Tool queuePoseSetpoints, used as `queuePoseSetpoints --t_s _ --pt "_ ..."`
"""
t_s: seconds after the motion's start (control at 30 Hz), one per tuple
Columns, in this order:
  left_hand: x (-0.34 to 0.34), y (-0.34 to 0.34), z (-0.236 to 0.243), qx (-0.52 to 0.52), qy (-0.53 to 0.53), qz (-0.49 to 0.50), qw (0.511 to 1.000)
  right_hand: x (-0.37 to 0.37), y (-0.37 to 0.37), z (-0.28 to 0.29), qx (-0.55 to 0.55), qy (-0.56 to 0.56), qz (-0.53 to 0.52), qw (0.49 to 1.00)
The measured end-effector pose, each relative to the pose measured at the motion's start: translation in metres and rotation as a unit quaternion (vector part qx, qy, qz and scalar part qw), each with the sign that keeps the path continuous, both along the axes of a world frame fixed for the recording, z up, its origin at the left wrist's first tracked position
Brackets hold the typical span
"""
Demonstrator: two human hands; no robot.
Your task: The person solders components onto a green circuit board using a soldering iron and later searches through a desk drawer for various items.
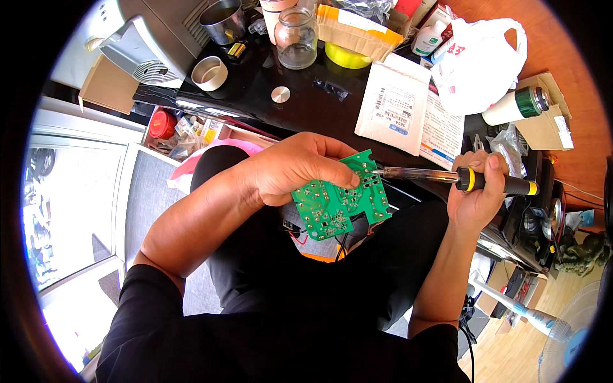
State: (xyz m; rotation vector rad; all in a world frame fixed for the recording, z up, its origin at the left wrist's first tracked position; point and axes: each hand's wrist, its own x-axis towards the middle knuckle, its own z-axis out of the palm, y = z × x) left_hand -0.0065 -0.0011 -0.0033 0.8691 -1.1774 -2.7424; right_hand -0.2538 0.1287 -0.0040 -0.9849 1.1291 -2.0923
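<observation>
My left hand [306,167] grips a green circuit board [329,217] by its upper left part, thumb on its solder side, above my lap. Dark and red wires hang below the board, partly hidden by it. My right hand [476,191] is closed round the black and yellow handle of a soldering iron [415,173]. The iron's metal shaft points left, and its tip is at the solder points near the board's upper right; whether it touches them I cannot tell.
A black desk [338,118] holds a glass jar [297,48], envelope [391,105], plastic bag [479,64], green thermos [517,105], metal bowl [209,73] and grey appliance [143,48]. An open drawer [191,131] of small items is at left, a fan [565,338] at lower right.
</observation>
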Motion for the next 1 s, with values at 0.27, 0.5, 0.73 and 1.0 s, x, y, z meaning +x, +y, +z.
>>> queuePoseSetpoints --t_s 0.27,0.5,0.73,1.0 --pt "-0.0001 0.0005 -0.0005 0.001 -0.003 0.003 1.000 -0.0015 0.0008 0.0000 -0.001 0.011 -0.015 1.000" --pt "-0.0004 0.0000 -0.0005 0.004 -0.003 0.001 1.000 -0.0005 0.0007 0.0009 -0.002 0.018 -0.014 1.000" --pt "-0.0002 0.0002 -0.0021 0.014 0.002 0.003 1.000 -0.0035 0.0002 -0.0021 -0.010 0.015 -0.008 1.000" --pt "-0.0014 0.0009 -0.0002 0.010 -0.001 0.003 1.000 -0.0023 0.0013 -0.0017 -0.005 0.017 -0.007 1.000"
